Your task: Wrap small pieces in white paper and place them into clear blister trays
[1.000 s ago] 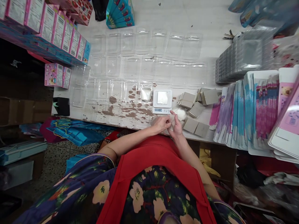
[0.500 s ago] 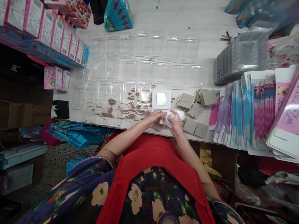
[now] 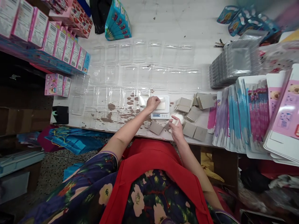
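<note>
A small white kitchen scale [image 3: 167, 111] with a lit display stands near the table's front edge. On its pan lies a white square sheet or packet [image 3: 161, 105]. My left hand [image 3: 153, 104] reaches over the pan's left side, fingertips pinched at the square's edge. My right hand [image 3: 177, 127] is closed in front of the scale's right corner, around a small whitish thing that I cannot make out. Next to it is a white heap [image 3: 178, 116], partly hidden by the fingers. A clear plastic tray with a pale square [image 3: 143, 100] in it sits left of the scale.
Rows of clear plastic trays [image 3: 111, 74] cover the table's middle. Grey card stacks [image 3: 183, 105] lie right of the scale, loose grey cards [image 3: 156, 128] in front. Nested trays [image 3: 231, 63] and printed packaging [image 3: 238, 112] fill the right side. Pink boxes [image 3: 49, 39] line the left.
My left hand has left my right hand and moved up and left onto the scale's pan. The scale's display now shows. My right hand stays low, closed. The view has shifted slightly.
</note>
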{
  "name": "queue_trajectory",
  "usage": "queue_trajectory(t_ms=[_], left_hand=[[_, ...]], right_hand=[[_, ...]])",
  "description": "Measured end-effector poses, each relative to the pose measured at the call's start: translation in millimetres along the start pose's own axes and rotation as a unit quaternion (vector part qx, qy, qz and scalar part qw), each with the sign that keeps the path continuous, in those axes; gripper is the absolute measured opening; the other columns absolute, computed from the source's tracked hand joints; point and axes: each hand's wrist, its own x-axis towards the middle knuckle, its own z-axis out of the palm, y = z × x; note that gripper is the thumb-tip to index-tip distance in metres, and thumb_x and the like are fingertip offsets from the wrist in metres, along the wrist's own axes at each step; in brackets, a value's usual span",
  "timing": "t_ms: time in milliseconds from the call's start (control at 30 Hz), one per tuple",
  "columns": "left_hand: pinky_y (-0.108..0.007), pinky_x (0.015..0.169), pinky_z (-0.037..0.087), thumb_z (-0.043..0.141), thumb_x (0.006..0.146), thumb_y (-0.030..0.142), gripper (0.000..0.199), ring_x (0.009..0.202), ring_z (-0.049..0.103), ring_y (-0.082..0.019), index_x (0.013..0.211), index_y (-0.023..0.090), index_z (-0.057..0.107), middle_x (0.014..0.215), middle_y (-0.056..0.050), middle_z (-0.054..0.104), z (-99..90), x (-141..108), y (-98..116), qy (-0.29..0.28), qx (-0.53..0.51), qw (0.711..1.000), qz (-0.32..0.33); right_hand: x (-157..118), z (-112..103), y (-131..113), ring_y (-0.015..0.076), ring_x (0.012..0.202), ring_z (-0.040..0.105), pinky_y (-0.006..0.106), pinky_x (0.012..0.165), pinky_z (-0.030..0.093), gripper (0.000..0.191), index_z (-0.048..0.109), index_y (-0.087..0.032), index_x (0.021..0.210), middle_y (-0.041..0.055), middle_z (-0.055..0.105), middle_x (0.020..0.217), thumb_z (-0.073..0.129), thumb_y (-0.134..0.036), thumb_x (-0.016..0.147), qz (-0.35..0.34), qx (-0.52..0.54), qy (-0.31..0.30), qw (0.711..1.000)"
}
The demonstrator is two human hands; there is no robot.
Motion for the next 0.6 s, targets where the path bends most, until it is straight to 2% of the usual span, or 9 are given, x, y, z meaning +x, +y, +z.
queue_trajectory(t_ms=[133, 233, 433, 600], left_hand=[[-0.036, 0.087, 0.045, 0.059, 0.080, 0.025, 0.035, 0.112, 0.050, -0.027, 0.115, 0.019, 0.058, 0.121, -0.010, 0.054, 3.7, 1, -4, 0.075, 0.077, 0.994, 0.010], [-0.037, 0.095, 0.041, 0.059, 0.081, 0.027, 0.045, 0.118, 0.045, -0.028, 0.124, 0.020, 0.052, 0.126, -0.011, 0.051, -2.8, 2, -8, 0.092, 0.087, 0.992, 0.032], [-0.039, 0.100, 0.037, 0.050, 0.084, 0.024, 0.039, 0.119, 0.043, -0.028, 0.123, 0.020, 0.053, 0.128, -0.009, 0.052, -23.2, 14, -11, 0.020, 0.120, 0.990, 0.077], [-0.040, 0.098, 0.038, 0.054, 0.080, 0.018, 0.044, 0.120, 0.042, -0.028, 0.124, 0.016, 0.053, 0.126, -0.012, 0.050, -24.2, 16, -1, -0.046, 0.180, 0.975, 0.124]], right_hand=[[-3, -11, 5, 0.0057, 0.055, 0.048, 0.018, 0.046, 0.039, 0.046, 0.060, -0.023, 0.098, -0.0062, 0.057, 0.079, 0.069, -0.012, 0.054, 0.018, 0.003, 0.019, 1.000], [-5, -17, 7, 0.0056, 0.055, 0.048, 0.019, 0.047, 0.040, 0.046, 0.061, -0.023, 0.097, -0.0063, 0.058, 0.079, 0.070, -0.012, 0.054, 0.029, 0.008, 0.022, 0.999], [-7, -26, 5, 0.0064, 0.055, 0.050, 0.019, 0.046, 0.041, 0.047, 0.061, -0.023, 0.097, -0.0061, 0.060, 0.078, 0.072, -0.012, 0.053, 0.060, 0.048, 0.013, 0.997], [-7, -30, 6, 0.0070, 0.054, 0.052, 0.019, 0.044, 0.041, 0.049, 0.061, -0.022, 0.097, -0.0060, 0.061, 0.076, 0.073, -0.012, 0.051, 0.086, 0.077, 0.009, 0.993]])
